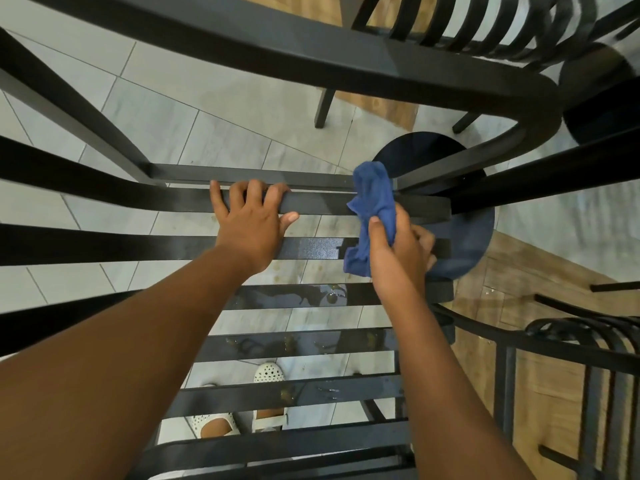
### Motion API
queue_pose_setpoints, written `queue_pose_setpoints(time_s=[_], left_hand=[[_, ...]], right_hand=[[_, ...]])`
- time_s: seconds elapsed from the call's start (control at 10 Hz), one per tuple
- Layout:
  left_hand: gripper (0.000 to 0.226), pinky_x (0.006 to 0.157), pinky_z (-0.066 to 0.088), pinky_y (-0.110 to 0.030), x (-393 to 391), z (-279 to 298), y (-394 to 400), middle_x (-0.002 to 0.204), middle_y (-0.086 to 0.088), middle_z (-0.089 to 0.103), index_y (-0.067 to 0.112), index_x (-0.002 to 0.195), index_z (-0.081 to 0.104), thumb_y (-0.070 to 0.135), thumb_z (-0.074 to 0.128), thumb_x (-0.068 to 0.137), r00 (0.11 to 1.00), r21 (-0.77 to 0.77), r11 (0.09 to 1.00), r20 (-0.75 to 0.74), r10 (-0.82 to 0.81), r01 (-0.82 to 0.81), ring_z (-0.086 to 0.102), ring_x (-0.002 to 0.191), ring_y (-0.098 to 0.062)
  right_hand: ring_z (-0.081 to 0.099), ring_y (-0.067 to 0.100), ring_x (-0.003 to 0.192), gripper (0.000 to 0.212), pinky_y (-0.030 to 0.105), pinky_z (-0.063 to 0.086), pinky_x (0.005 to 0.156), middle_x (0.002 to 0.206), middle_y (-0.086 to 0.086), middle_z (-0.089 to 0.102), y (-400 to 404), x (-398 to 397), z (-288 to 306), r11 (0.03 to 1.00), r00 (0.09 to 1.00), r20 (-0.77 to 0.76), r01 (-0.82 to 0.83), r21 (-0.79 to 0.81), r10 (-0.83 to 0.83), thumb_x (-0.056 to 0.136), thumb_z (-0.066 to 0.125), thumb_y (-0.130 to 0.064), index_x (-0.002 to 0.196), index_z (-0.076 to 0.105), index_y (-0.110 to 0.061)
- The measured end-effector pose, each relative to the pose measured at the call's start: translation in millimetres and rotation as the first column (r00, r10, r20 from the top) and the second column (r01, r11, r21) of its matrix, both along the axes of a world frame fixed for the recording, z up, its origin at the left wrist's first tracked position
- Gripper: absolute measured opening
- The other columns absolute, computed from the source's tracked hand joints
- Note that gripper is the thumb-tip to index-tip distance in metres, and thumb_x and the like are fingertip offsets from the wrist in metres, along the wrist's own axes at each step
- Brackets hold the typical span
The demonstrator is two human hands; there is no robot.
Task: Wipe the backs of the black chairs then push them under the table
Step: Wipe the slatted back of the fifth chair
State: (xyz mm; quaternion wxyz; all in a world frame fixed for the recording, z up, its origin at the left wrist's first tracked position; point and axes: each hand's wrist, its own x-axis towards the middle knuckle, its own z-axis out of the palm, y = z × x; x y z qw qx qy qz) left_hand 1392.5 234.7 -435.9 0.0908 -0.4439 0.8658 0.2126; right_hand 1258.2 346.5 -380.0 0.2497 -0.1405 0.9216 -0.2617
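Note:
A black slatted chair back (322,205) fills the view from above, its horizontal slats running left to right. My left hand (250,221) grips one upper slat, fingers curled over its far edge. To its right, my right hand (398,254) holds a bunched blue cloth (372,216) against the right end of the slats near the side post. Lower slats (298,344) show wet streaks and droplets.
A round dark table base (467,247) stands just beyond the chair on grey tile and wood-look floor. Another black chair (485,26) is at the top right, a third (588,375) at the lower right. My feet in white shoes (266,375) show between the slats.

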Motion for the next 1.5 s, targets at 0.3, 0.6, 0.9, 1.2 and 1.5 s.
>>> queue_pose_setpoints(time_s=[0.3,0.6,0.9,1.2,1.5], left_hand=[[0.048,0.109,-0.01,-0.056,1,-3,1,0.131,-0.007,0.035,0.025,0.139,0.032,0.048,0.027,0.097,1.0,-0.021,1.0,0.003,0.009,-0.009,0.022,0.13,-0.03],[0.048,0.109,-0.009,-0.057,2,-3,0,0.132,-0.006,0.035,0.026,0.139,0.032,0.048,0.025,0.097,1.0,-0.018,1.0,-0.013,-0.017,0.016,0.022,0.131,-0.029],[0.051,0.109,-0.007,-0.059,-1,-2,-1,0.136,-0.01,0.033,0.016,0.14,0.031,0.044,0.029,0.098,0.999,-0.018,0.999,0.028,-0.026,0.027,0.021,0.131,-0.031],[0.047,0.105,0.027,-0.051,44,-4,1,0.127,-0.02,0.048,0.006,0.135,0.045,0.02,0.044,0.09,0.92,-0.031,0.991,-0.378,0.107,-0.128,0.041,0.121,-0.039],[0.072,0.111,0.0,-0.058,-36,33,109,0.156,-0.013,0.013,0.028,0.145,0.029,0.062,0.04,0.083,0.908,-0.118,0.947,-0.269,-0.321,0.299,0.003,0.142,-0.038]], right_hand=[[-0.021,0.038,0.14,0.067,0.054,-0.009,0.112,0.156,0.001,-0.02,-24,23,-25,0.659,0.622,-0.268,-0.564,0.498,0.736,0.096,0.025,-0.052,0.15,-0.006,-0.027],[0.004,0.039,0.143,0.06,0.053,0.009,0.115,0.158,0.007,0.009,14,-61,-39,0.864,0.789,-0.386,-0.341,0.371,0.478,0.093,0.034,-0.051,0.147,0.027,-0.025],[0.051,0.023,0.124,0.047,0.033,0.05,0.095,0.149,0.007,0.037,-29,60,-25,0.878,0.945,-0.183,-0.319,-0.356,0.27,0.086,0.051,0.004,0.128,0.056,-0.014],[0.063,0.021,0.1,0.02,0.036,0.051,0.086,0.107,0.003,0.066,17,13,24,0.934,0.727,0.687,0.249,-0.256,-0.005,0.092,0.049,-0.011,0.108,0.06,-0.016],[0.039,0.017,0.131,0.044,0.043,0.037,0.107,0.143,-0.001,0.042,52,-12,11,0.999,0.997,-0.055,-0.051,0.006,0.051,0.094,0.046,-0.01,0.135,0.046,-0.028]])
